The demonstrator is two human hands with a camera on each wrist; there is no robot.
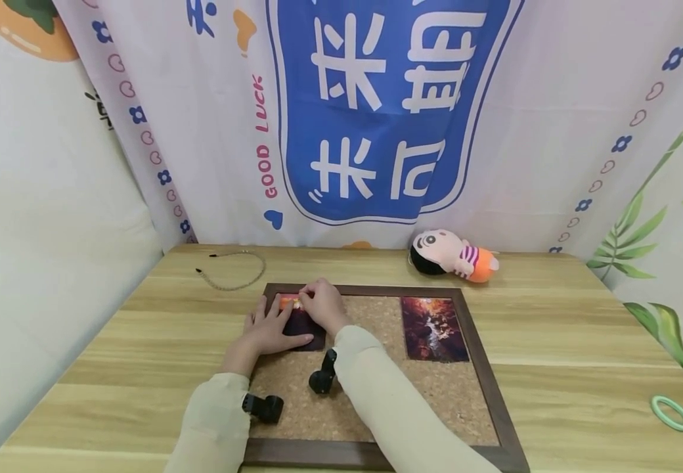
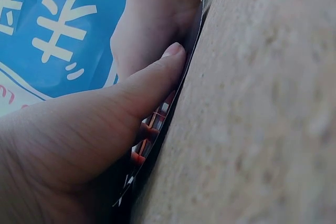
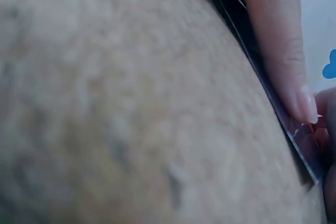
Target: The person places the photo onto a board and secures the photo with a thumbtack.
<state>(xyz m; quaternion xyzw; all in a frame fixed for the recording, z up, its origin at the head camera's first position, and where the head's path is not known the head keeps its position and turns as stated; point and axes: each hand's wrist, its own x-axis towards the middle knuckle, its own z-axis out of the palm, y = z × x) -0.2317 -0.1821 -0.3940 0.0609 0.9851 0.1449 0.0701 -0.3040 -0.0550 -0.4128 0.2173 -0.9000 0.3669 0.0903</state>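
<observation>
A dark picture card (image 1: 303,332) with an orange top band lies at the upper left of a framed cork board (image 1: 365,394). My left hand (image 1: 267,328) is spread flat over its left part, fingers straight, and its thumb (image 2: 152,80) presses along the lower part of the card. At the card's top edge, my right hand (image 1: 324,305) has its fingers bent, with thumb and fingertips pinched together on a small thing they hide; I cannot tell its kind. A second picture card (image 1: 434,328), red and dark, lies on the board's upper right.
Behind the board on the wooden table (image 1: 554,341) lies a plush doll (image 1: 454,255). A thin chain-like loop (image 1: 241,286) is at the back left, a mint green ring (image 1: 672,414) at the right edge. A printed curtain (image 1: 217,151) hangs behind the table.
</observation>
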